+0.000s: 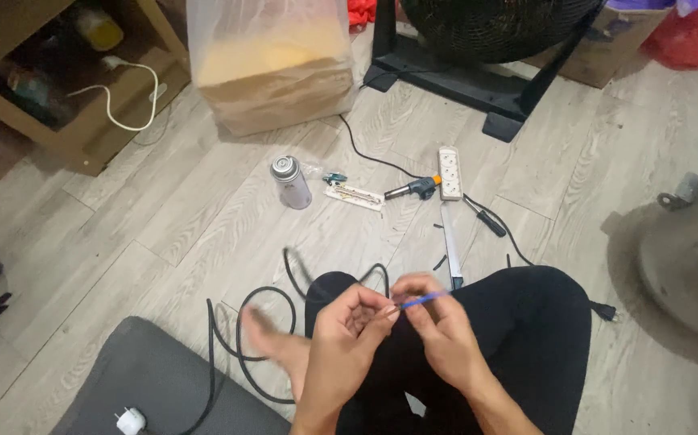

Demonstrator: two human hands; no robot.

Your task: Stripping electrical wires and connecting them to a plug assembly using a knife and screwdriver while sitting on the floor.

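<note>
**Both hands pinching blue wire, lower centre**

Head view: my left hand (347,334) and right hand (437,326) meet above my lap, fingertips of both pinched on a thin blue wire (423,300). Its long axis runs up-right from the left thumb past the right fingers; right hand nearer the free end. Black cable (240,338) loops lower left; gas can (290,182), torch (413,189), power strip (449,171) mid-frame.

Gas can (290,181) left of torch (415,189) — power strip (449,172) right.

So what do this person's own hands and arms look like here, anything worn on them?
Both the left hand and the right hand are bare: no gloves, and no rings, watch or bracelet that I can make out. The forearms are bare too, with no sleeves in view. The fingernails look short and unpainted, though the picture is too soft to be sure.
</note>
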